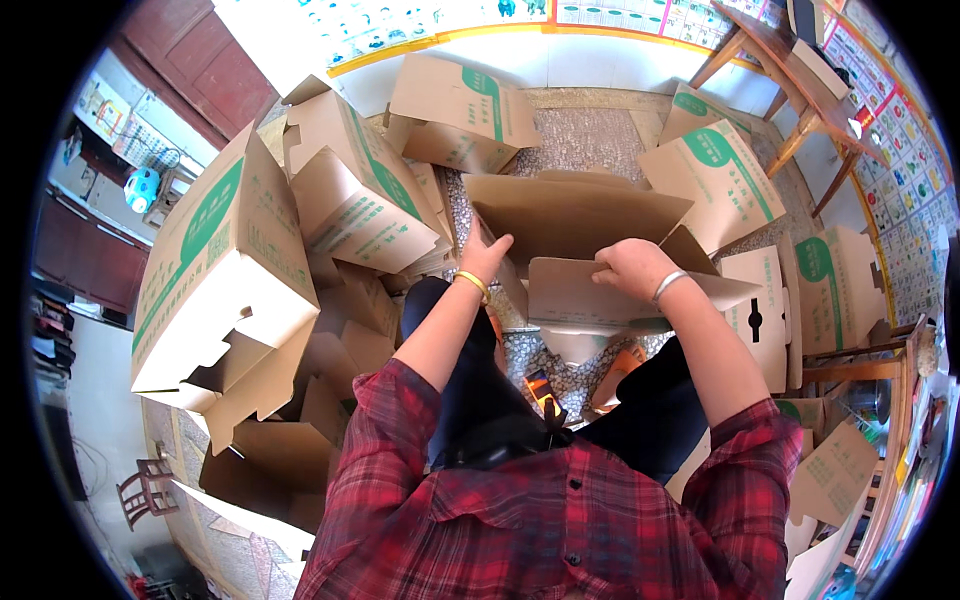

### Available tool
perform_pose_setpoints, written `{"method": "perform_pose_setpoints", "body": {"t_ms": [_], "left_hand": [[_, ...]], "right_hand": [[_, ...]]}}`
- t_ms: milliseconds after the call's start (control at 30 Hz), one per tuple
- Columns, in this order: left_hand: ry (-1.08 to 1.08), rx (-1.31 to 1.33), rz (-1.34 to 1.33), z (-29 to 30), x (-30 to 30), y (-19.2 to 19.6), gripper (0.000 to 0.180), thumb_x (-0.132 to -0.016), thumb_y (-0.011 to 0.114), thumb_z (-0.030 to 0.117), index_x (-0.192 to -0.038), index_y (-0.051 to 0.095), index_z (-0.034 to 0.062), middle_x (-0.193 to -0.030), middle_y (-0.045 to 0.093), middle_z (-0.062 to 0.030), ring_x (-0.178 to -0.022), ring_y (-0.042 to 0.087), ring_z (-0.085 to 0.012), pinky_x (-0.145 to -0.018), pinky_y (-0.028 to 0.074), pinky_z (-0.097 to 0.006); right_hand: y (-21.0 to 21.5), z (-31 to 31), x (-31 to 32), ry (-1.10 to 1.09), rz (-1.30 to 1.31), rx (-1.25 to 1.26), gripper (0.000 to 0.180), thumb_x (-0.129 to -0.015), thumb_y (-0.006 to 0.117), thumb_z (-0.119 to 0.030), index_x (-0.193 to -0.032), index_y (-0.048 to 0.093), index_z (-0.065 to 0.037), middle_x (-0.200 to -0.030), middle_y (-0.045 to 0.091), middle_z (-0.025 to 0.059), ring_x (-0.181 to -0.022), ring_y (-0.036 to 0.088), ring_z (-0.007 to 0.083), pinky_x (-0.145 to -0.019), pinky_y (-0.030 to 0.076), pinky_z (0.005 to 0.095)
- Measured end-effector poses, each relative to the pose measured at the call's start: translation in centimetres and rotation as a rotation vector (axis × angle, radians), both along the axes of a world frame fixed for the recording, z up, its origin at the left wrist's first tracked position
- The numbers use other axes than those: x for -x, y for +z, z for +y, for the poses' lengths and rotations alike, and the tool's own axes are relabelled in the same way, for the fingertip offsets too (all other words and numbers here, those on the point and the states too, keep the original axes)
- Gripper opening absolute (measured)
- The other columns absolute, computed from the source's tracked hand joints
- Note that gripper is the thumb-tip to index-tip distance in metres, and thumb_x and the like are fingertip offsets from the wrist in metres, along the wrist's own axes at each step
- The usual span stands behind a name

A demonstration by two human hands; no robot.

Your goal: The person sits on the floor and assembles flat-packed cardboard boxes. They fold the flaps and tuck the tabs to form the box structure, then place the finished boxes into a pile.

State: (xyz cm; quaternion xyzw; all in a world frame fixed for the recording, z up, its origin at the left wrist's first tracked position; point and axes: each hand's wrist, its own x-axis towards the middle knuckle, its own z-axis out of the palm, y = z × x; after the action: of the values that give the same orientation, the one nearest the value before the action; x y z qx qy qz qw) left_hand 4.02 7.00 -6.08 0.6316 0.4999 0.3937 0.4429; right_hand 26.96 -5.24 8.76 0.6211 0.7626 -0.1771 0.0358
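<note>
Between my knees stands a brown cardboard box (pixel 575 225), open at the top, with its tall far panel raised. My left hand (pixel 485 255), a yellow bangle at its wrist, is closed on the box's left side, the thumb over the edge. My right hand (pixel 638 268), with a silver bangle, is curled at the upper edge of the near flap (pixel 620 300). Its fingertips are partly hidden against the cardboard. The near flap leans toward me. Beneath it, on the speckled floor between my feet, lies a small object with a lit orange face (pixel 543 390).
Large boxes with green print crowd my left, including a tall one (pixel 225 270) and another (pixel 360 180) behind it. More boxes stand far ahead (pixel 460 115) and at right (pixel 712 185). A wooden table (pixel 790 85) is far right; a wooden chair (pixel 148 490) is lower left.
</note>
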Motion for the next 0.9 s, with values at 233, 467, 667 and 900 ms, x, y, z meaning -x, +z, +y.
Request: {"method": "perform_pose_setpoints", "body": {"t_ms": [233, 467, 667, 900], "left_hand": [[-0.143, 0.136, -0.304, 1.2, -1.2, 2.3, 0.066, -0.071, 0.056, 0.004, -0.129, 0.031, -0.0114, -0.129, 0.043, -0.0215, -0.125, 0.04, -0.0268, -0.104, 0.031, -0.033], [-0.369, 0.003, -0.201, 1.0, 0.5, 2.0, 0.07, -0.067, 0.059, 0.003, -0.13, 0.031, -0.0085, -0.131, 0.043, -0.0205, -0.126, 0.041, -0.0278, -0.105, 0.031, -0.034], [-0.373, 0.016, -0.201, 0.5, 2.5, 0.6, 0.067, -0.069, 0.058, 0.004, -0.13, 0.033, -0.0067, -0.131, 0.044, -0.0194, -0.126, 0.041, -0.0271, -0.106, 0.031, -0.034], [-0.404, 0.027, -0.188, 1.7, 3.4, -1.2, 0.068, -0.07, 0.06, 0.006, -0.131, 0.033, -0.0065, -0.13, 0.044, -0.0197, -0.126, 0.04, -0.0282, -0.106, 0.03, -0.035]], "right_hand": [[2.3, -1.2, 0.6, 0.052, 0.024, -0.166, 0.022, -0.08, 0.059, -0.028, -0.083, 0.062, -0.006, -0.077, 0.063, 0.0153, -0.08, 0.061, 0.0323, -0.072, 0.048, 0.0428], [0.0, -0.8, 0.0, 0.062, 0.052, -0.128, 0.021, -0.08, 0.06, -0.027, -0.082, 0.061, -0.007, -0.076, 0.063, 0.0145, -0.079, 0.061, 0.0318, -0.071, 0.049, 0.042], [-1.5, -1.1, 2.4, 0.161, 0.113, -0.167, 0.019, -0.079, 0.06, -0.025, -0.081, 0.061, -0.007, -0.076, 0.063, 0.0125, -0.077, 0.062, 0.0305, -0.069, 0.05, 0.0407], [-2.0, -0.5, 5.0, 0.212, 0.092, -0.192, 0.017, -0.078, 0.061, -0.024, -0.077, 0.059, -0.007, -0.074, 0.061, 0.0108, -0.074, 0.061, 0.029, -0.066, 0.05, 0.0397]]}}
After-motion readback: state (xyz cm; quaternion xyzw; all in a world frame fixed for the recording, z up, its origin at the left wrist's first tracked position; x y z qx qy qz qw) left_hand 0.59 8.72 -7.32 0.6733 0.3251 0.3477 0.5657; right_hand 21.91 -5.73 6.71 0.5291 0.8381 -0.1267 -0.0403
